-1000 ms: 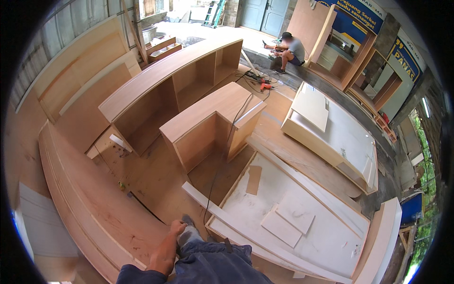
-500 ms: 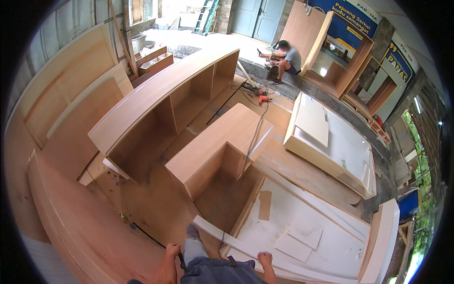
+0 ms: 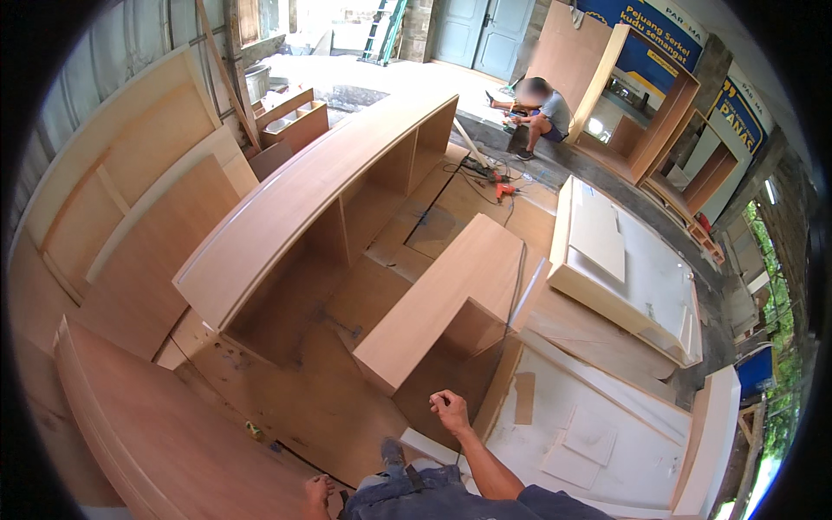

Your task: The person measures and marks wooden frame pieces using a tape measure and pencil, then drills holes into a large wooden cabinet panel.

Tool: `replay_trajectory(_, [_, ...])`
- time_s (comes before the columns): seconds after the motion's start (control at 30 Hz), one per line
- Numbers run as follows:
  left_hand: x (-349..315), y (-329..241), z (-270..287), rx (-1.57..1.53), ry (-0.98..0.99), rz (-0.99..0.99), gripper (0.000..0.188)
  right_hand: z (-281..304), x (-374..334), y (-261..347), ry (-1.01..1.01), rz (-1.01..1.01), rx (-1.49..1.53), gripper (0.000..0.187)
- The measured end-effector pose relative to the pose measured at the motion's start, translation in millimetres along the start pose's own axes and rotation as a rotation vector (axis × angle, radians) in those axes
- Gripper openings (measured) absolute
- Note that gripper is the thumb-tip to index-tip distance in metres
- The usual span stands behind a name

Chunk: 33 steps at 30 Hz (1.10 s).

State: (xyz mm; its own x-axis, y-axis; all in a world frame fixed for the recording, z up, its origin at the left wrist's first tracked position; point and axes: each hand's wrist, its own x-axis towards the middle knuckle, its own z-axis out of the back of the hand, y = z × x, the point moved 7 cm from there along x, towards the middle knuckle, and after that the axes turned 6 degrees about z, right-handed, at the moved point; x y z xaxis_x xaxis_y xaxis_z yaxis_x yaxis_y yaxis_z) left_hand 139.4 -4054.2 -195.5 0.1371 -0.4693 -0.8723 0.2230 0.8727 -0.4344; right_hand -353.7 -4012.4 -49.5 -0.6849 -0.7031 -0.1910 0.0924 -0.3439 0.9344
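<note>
My right hand [image 3: 451,412] is raised ahead of me with its fingers curled in, and I see nothing in it. In the picture it lies over the lower end of an L-shaped wooden cabinet [image 3: 442,299], apart from it as far as I can tell. Low at the lower edge, my left hand [image 3: 320,491] hangs by my side, its fingers curled and holding nothing visible. The nearest thing to its left is a large curved wooden panel [image 3: 165,425]. My foot [image 3: 393,451] shows on the brown floor sheet between the hands.
A long open-fronted cabinet [image 3: 312,182] lies ahead left. White-faced panel frames [image 3: 624,243] lie to the right, one with loose pieces [image 3: 581,442]. Corded power tools [image 3: 501,186] sit on the floor. Another person [image 3: 546,113] sits at the back, bent over something.
My right hand has swung forward and up from beside my hip. My left hand has dropped lower. The view has shifted, so the cabinets appear further right.
</note>
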Motion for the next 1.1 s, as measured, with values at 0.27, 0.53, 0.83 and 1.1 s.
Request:
replay_trajectory(0.27, [7.9, 1.8, 43.6, -0.149, -0.02, 0.049, 0.013, -65.0, 8.6, 44.7, -0.043, 0.132, 0.04, 0.022])
replay_trajectory(0.53, [34.6, -69.3, 75.6, -0.079, -0.105, 0.108, 0.008, -100.3, 55.3, 36.7, -0.133, 0.191, -0.007, 0.019])
replay_trajectory(0.83, [118.0, -332.4, 71.6, 0.263, -0.022, -0.224, 0.02, -161.4, 143.5, 41.3, -0.407, 0.093, 0.104, 0.016])
replay_trajectory(1.1, [126.0, -516.9, 31.3, 0.343, 0.11, -0.564, 0.039, -184.5, 205.9, 40.4, -0.643, 0.022, 0.123, 0.019])
